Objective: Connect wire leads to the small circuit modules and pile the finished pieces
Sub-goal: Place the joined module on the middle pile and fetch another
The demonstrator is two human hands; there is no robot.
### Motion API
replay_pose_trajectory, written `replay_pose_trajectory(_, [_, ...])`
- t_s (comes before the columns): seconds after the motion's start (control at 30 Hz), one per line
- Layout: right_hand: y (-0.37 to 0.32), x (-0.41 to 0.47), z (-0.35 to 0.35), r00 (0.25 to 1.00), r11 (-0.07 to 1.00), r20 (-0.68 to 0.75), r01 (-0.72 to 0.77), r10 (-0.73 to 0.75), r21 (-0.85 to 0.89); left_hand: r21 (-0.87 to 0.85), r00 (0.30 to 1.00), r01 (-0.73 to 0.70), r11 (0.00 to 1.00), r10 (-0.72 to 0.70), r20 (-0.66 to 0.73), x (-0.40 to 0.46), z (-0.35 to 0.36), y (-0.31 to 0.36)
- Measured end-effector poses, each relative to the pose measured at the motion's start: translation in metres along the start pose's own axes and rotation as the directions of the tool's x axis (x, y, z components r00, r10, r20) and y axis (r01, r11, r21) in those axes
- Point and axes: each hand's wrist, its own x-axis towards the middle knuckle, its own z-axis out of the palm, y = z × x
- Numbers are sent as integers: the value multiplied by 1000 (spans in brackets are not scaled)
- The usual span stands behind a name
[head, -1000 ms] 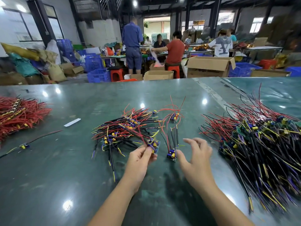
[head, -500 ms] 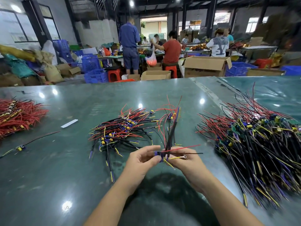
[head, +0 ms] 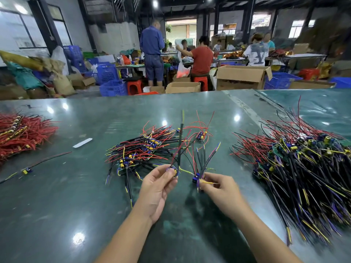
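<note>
At the far left of the dark green glossy worktop [head: 57, 196] lies a heap of red wire leads [head: 20, 133], with a single wired module [head: 26, 170] and a white paper strip [head: 82, 143] nearer the middle. Centre-left sits the pile of small circuit modules with black, red and yellow leads [head: 138, 152]. Just in front of it the left hand [head: 157, 188] pinches a small module [head: 173, 170] between thumb and fingertips; its black sleeved lead [head: 180, 145] stands upright. Half a second ago both hands met on one bundle; now they have drawn apart, and a thin yellow wire [head: 185, 170] runs between them. The right hand [head: 218, 188] pinches a second blue module [head: 196, 178] with black leads fanning upward. Behind it a lone module with red leads [head: 201, 136] rests on the worktop, as before. At the right spreads the large heap of wired green boards [head: 296, 164].
</note>
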Motion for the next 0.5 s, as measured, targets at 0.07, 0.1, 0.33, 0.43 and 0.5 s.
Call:
replay_pose_trajectory(0.07, [-1,-4,3,999,973,8,42,-41,-227,66,999,-25,998,27,-23,0,2,-2])
replay_pose_trajectory(0.1, [-2,-7,4,998,973,-27,46,-54,-228,99,999,-37,994,41,-33,0,3,-4])
replay_pose_trajectory(0.33, [-17,-16,10,930,938,-132,336,-344,-81,573,970,-240,783,216,110,-6,10,-15])
replay_pose_trajectory(0.43, [-16,-13,13,941,953,-179,300,-287,49,621,961,-275,734,228,156,-7,10,-20])
replay_pose_trajectory(0.5, [-14,-11,10,937,942,-205,311,-282,124,674,950,-306,672,259,173,-6,8,-23])
